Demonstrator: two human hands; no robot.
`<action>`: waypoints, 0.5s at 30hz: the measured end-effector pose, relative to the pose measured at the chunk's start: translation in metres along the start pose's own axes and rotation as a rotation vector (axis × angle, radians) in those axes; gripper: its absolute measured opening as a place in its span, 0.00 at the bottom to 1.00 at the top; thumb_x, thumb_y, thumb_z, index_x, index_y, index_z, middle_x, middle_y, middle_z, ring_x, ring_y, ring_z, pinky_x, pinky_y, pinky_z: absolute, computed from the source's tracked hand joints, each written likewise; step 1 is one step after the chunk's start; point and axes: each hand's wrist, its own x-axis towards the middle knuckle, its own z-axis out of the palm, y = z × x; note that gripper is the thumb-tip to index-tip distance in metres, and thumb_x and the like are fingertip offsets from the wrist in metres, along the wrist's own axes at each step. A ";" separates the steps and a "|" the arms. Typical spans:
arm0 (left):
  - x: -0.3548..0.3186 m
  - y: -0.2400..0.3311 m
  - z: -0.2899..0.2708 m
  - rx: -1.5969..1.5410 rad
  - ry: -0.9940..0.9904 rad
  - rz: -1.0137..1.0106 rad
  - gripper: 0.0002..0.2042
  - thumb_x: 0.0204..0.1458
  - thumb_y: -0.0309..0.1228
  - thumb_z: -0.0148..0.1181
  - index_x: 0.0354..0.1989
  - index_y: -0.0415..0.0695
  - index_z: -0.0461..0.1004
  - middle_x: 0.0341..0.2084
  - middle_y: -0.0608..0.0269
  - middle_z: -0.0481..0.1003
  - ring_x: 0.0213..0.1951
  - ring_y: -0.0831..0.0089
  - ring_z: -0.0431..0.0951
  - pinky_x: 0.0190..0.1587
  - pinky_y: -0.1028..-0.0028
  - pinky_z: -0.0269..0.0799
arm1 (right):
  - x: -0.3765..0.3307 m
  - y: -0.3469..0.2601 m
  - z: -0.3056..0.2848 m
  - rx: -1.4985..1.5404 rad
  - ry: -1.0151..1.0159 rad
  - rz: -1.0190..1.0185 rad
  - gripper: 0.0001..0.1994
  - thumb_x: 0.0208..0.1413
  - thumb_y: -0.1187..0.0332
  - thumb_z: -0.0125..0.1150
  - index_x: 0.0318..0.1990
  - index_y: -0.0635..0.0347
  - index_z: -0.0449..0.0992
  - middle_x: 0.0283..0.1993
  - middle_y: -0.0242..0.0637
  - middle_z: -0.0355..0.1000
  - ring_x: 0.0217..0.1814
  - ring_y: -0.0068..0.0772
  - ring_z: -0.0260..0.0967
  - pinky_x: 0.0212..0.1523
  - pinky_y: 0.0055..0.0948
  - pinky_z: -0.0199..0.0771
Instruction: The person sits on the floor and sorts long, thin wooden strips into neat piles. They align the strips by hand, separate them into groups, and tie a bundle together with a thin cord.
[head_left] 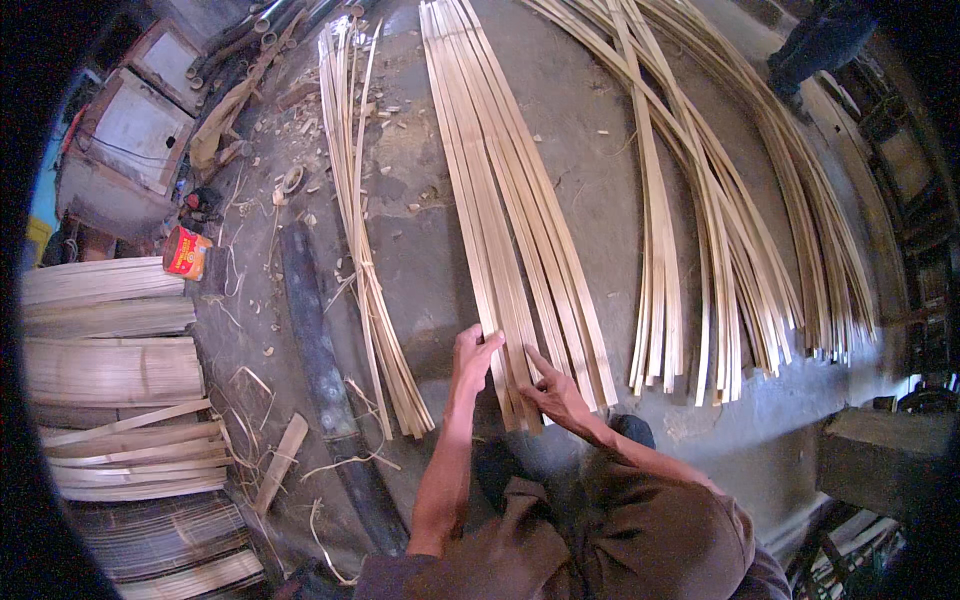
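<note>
Long pale bamboo strips (508, 290) lie side by side in front of me, running away across the floor, their near ends by my feet. Close to those ends, my left hand (472, 358) is closed at the left edge, its thumb and fingertips on the outer strips. My right hand (560, 395) rests at the right edge of the same group, index finger stretched forward and thumb apart from it, touching the strips. A narrow gap parts this group from more bamboo strips (560, 300) just to the right. The undersides of both hands' fingers are hidden.
A loose strip bundle (372, 300) and a dark split pole (325, 340) lie left. Stacked slats (110, 370) and a red-orange packet (187, 253) are farther left. Crossing strip bundles (700, 250) spread right. A person's dark-clothed leg (825, 45) shows far right; a block (885, 450) stands nearer.
</note>
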 end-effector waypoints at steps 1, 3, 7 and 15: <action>-0.001 0.002 0.004 -0.008 0.013 -0.011 0.11 0.51 0.30 0.65 0.36 0.35 0.75 0.24 0.68 0.73 0.25 0.80 0.68 0.27 0.72 0.65 | 0.003 0.010 0.001 -0.061 0.020 -0.059 0.32 0.60 0.63 0.55 0.71 0.52 0.52 0.28 0.44 0.75 0.27 0.31 0.70 0.32 0.34 0.71; 0.001 0.006 0.008 -0.021 0.046 -0.024 0.11 0.50 0.31 0.65 0.34 0.35 0.74 0.21 0.69 0.71 0.24 0.80 0.65 0.24 0.71 0.62 | 0.010 0.015 0.002 -0.182 0.055 -0.188 0.30 0.62 0.63 0.52 0.70 0.52 0.52 0.29 0.48 0.76 0.27 0.38 0.73 0.33 0.38 0.73; -0.002 0.000 0.001 -0.026 0.213 -0.042 0.13 0.50 0.33 0.64 0.35 0.36 0.73 0.22 0.66 0.71 0.25 0.79 0.66 0.27 0.72 0.63 | 0.013 -0.001 -0.001 -0.508 -0.131 0.043 0.28 0.56 0.66 0.55 0.66 0.56 0.61 0.48 0.51 0.74 0.37 0.46 0.75 0.41 0.36 0.76; -0.002 0.020 0.032 0.125 0.162 0.102 0.11 0.52 0.30 0.62 0.36 0.36 0.72 0.22 0.64 0.71 0.26 0.77 0.67 0.30 0.71 0.66 | 0.043 0.181 0.028 -0.667 -0.207 -0.217 0.19 0.55 0.68 0.50 0.55 0.59 0.73 0.59 0.39 0.67 0.67 0.47 0.57 0.50 0.26 0.72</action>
